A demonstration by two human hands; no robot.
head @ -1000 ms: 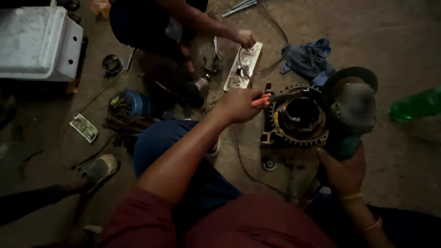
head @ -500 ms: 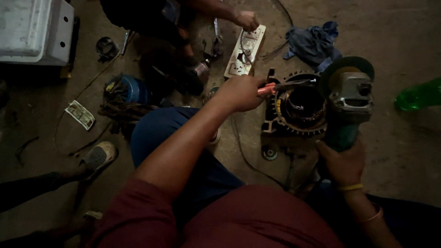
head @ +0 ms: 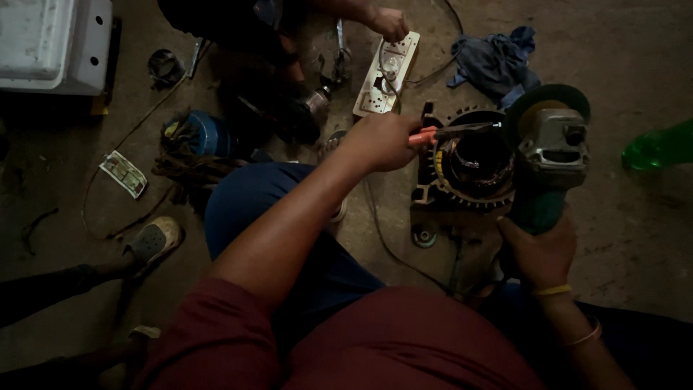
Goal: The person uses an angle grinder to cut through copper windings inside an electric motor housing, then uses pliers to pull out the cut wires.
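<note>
Gripping orange-handled pliers [head: 442,133], left hand [head: 380,141] fisted shut; tips over motor stator [head: 473,165] on floor. Right hand [head: 538,249] wrapped around angle grinder [head: 552,155] body beside stator. Judged: stator heavy, rigid, windings fragile; grinder best held by body. Versus earlier: camera view shifted, hands unchanged, other person's hand [head: 390,22] on socket board [head: 386,72].
</note>
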